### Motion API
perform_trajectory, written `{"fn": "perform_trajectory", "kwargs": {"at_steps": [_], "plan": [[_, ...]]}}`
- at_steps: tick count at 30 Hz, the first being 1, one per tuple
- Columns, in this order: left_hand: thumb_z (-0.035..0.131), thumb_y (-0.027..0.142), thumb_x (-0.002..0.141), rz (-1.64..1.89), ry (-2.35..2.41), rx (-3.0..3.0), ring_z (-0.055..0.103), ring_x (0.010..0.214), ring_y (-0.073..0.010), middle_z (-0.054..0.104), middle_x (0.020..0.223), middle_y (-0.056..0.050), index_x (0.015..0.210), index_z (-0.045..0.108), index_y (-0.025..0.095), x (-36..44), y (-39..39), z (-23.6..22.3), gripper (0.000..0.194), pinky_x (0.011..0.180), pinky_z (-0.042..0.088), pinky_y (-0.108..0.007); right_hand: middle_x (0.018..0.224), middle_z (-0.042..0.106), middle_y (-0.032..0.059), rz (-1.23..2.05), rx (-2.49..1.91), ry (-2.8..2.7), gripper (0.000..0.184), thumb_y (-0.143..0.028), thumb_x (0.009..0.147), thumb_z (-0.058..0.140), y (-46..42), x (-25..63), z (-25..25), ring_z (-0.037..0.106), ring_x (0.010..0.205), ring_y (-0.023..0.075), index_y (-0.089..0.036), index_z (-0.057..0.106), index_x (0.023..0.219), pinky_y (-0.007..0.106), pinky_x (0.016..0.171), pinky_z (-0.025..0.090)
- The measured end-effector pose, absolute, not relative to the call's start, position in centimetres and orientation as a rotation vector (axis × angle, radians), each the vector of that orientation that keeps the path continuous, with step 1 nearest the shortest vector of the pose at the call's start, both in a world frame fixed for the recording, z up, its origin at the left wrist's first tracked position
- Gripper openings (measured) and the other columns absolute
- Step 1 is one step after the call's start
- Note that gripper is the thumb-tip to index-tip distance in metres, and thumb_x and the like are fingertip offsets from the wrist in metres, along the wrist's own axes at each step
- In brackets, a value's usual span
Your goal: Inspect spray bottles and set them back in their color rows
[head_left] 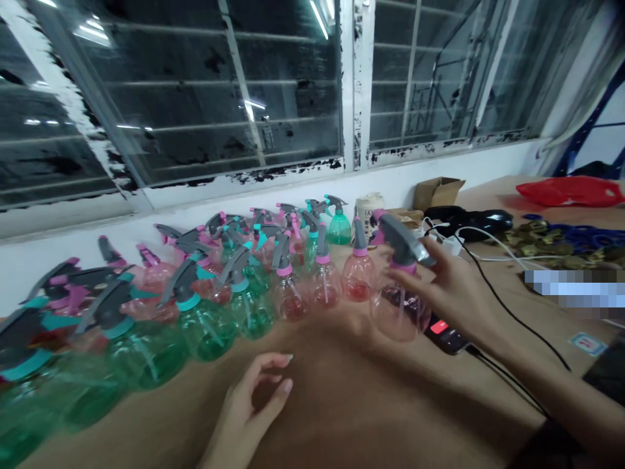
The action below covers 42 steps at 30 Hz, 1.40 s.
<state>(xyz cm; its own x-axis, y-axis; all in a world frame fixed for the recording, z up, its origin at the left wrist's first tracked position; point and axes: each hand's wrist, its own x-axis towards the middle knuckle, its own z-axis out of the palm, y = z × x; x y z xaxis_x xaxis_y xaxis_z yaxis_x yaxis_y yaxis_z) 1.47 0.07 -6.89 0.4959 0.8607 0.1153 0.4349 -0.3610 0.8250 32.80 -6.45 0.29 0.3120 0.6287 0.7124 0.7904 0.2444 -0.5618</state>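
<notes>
In the head view, the right hand [456, 286] has its thumb and fingers closed around the neck of a pink-tinted trigger spray bottle [398, 319], near the pink collar [404, 266] and under the grey spray head [398, 238]. The bottle is roughly upright, beside the phone [452, 340] and the end pink bottle [359, 280] of the front row; blur leaves it unclear whether its base touches the table [351, 404]. The left hand [239, 404] is empty, fingers loosely curled and thumb apart, near the green bottles [208, 329].

A collar hold suits this shape, keeping fingers off the trigger. The round body probably swings easily, so the wrist should move slowly, keeping the base level and away from the phone and neighbouring bottles.
</notes>
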Motion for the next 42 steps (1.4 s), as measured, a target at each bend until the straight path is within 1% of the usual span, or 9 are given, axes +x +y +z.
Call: {"fn": "perform_trajectory", "kwargs": {"at_steps": [3, 7, 11, 15, 22, 27, 30, 34, 42], "plan": [[0.054, 0.037, 0.086, 0.777, 0.972, 2.004, 0.056, 0.112, -0.0261, 0.056, 0.127, -0.006, 0.117, 0.052, 0.028, 1.9, -1.2, -4.5, 0.032, 0.097, 0.043, -0.045, 0.076, 0.066, 0.0021, 0.031, -1.357, -1.563, 0.03, -0.045, 0.075, 0.068, -6.9, 27.5, -0.5, 0.061, 0.066, 0.0178, -0.021, 0.054, 0.086, 0.028, 0.054, 0.046], [0.063, 0.036, 0.082, 0.895, 0.869, 2.037, 0.04, 0.13, -0.029, 0.039, 0.145, -0.007, 0.137, 0.033, 0.029, 1.7, -2.7, -1.8, 0.063, 0.107, 0.031, -0.049, 0.069, 0.063, 0.0008, 0.188, -1.269, -1.715, 0.03, -0.043, 0.074, 0.068, -5.9, 21.1, -1.8, 0.059, 0.061, 0.0168, -0.022, 0.047, 0.077, 0.029, 0.054, 0.045], [0.069, 0.033, 0.08, 0.931, 0.826, 1.955, 0.042, 0.129, -0.0285, 0.04, 0.144, -0.007, 0.139, 0.029, 0.03, 0.8, -3.3, -0.8, 0.072, 0.101, 0.041, -0.045, 0.073, 0.064, 0.0032, 0.167, -1.136, -1.687, 0.02, -0.027, 0.07, 0.06, -4.8, 16.6, -2.8, 0.058, 0.064, 0.019, -0.023, 0.041, 0.076, 0.032, 0.056, 0.045], [0.072, 0.033, 0.078, 0.991, 0.85, 1.954, 0.056, 0.114, -0.0285, 0.054, 0.128, -0.009, 0.133, 0.038, 0.025, -0.3, -3.1, -0.4, 0.065, 0.091, 0.049, -0.044, 0.072, 0.061, 0.0028, 0.187, -1.092, -1.666, 0.019, -0.023, 0.066, 0.053, -3.9, 13.9, -3.7, 0.058, 0.065, 0.0199, -0.024, 0.037, 0.078, 0.034, 0.057, 0.044], [0.065, 0.028, 0.082, 0.97, 0.847, 2.078, 0.056, 0.112, -0.0263, 0.055, 0.126, -0.009, 0.128, 0.043, 0.023, -1.6, -1.7, 0.1, 0.051, 0.094, 0.047, -0.042, 0.076, 0.06, 0.0017, 0.23, -1.063, -1.657, 0.026, -0.027, 0.066, 0.056, -2.9, 12.2, -4.4, 0.059, 0.066, 0.0191, -0.025, 0.036, 0.082, 0.032, 0.056, 0.046], [0.061, 0.026, 0.082, 1.003, 0.89, 2.086, 0.061, 0.088, -0.0216, 0.061, 0.102, -0.005, 0.12, 0.045, 0.019, -1.2, -1.1, -0.2, 0.042, 0.078, 0.052, -0.036, 0.09, 0.066, 0.0048, 0.303, -0.965, -1.836, 0.036, -0.034, 0.071, 0.067, -3.3, 14.4, -4.7, 0.065, 0.079, 0.0208, -0.023, 0.047, 0.098, 0.034, 0.067, 0.052], [0.053, 0.02, 0.083, 1.056, 0.909, 2.089, 0.059, 0.074, -0.0166, 0.057, 0.084, 0.001, 0.111, 0.048, 0.022, -1.0, -1.1, -0.4, 0.029, 0.07, 0.05, -0.03, 0.108, 0.067, 0.0086, 0.262, -0.929, -1.933, 0.042, -0.037, 0.078, 0.067, -3.6, 17.0, -5.8, 0.064, 0.098, 0.0232, -0.022, 0.048, 0.112, 0.037, 0.082, 0.051], [0.048, 0.018, 0.079, 1.099, 0.951, 2.079, 0.05, 0.061, -0.013, 0.048, 0.071, 0.005, 0.095, 0.05, 0.024, -0.9, -1.3, -0.5, 0.018, 0.06, 0.046, -0.025, 0.107, 0.069, 0.0036, 0.324, -1.203, -2.002, 0.019, -0.036, 0.092, 0.049, -3.0, 19.8, -7.5, 0.065, 0.098, 0.0197, -0.025, 0.056, 0.106, 0.038, 0.085, 0.051], [0.06, 0.03, 0.079, 0.917, 0.969, 2.039, 0.039, 0.05, -0.0114, 0.037, 0.061, 0.008, 0.094, 0.05, 0.025, -1.0, -1.2, 0.2, 0.019, 0.049, 0.039, -0.022, 0.134, 0.055, 0.0097, 0.324, -1.24, -2.185, 0.043, -0.043, 0.089, 0.053, -0.8, 20.6, -11.0, 0.047, 0.127, 0.025, -0.021, 0.056, 0.125, 0.047, 0.105, 0.039]]}}
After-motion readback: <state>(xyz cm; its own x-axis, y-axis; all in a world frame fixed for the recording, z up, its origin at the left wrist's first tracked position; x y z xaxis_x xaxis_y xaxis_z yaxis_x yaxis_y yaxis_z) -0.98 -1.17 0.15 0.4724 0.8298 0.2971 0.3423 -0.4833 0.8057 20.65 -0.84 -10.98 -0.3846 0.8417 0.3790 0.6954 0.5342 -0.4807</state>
